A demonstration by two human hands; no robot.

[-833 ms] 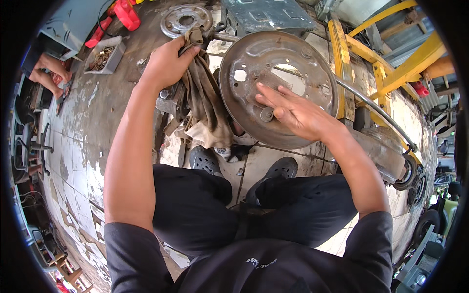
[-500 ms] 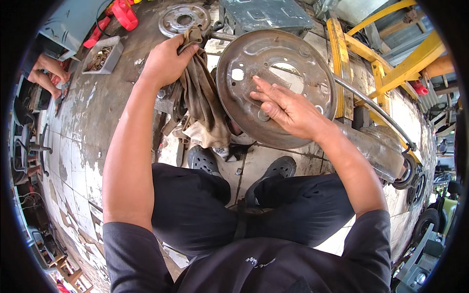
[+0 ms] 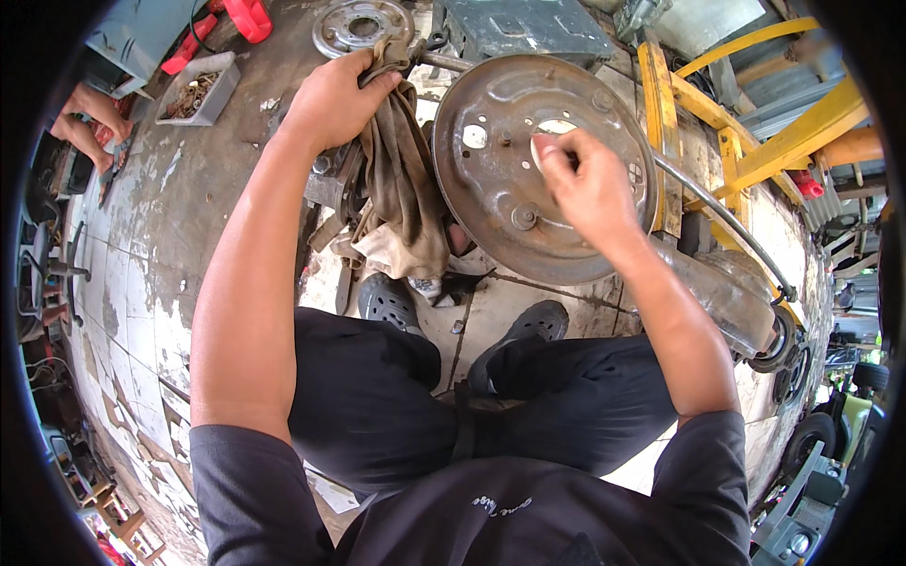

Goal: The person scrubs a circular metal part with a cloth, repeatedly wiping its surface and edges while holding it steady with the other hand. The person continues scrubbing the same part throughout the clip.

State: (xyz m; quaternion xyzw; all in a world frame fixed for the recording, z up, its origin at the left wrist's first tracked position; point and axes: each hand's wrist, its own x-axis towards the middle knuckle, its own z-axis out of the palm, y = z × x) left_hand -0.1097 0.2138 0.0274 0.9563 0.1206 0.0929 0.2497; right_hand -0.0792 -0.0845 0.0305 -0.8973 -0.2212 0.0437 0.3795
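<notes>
My left hand (image 3: 330,102) is closed on the top of a brown rag (image 3: 401,170), which hangs in long folds beside a large round brake backing plate (image 3: 481,203). The plate is worn, greyish-brown metal with several holes and stands on the end of an axle housing (image 3: 713,297). Over the plate's right half hovers my right hand (image 3: 593,184), a little smeared by motion, with its fingers curled in. Something pale shows at its fingertips, too small to name. Whether the hand touches the plate I cannot tell.
A smaller round metal plate (image 3: 362,28) lies at the back, beside a dark grey box (image 3: 524,28). Yellow metal stands (image 3: 783,151) rise at the right. A grey bin of small parts (image 3: 200,90) and red jugs (image 3: 247,19) lie far left. Another person's legs (image 3: 92,123) show there.
My right hand has gone from fingers stretched flat over a brownish rectangular piece on the plate to curled fingers, farther right. That piece no longer shows. The left hand keeps its hold on the rag.
</notes>
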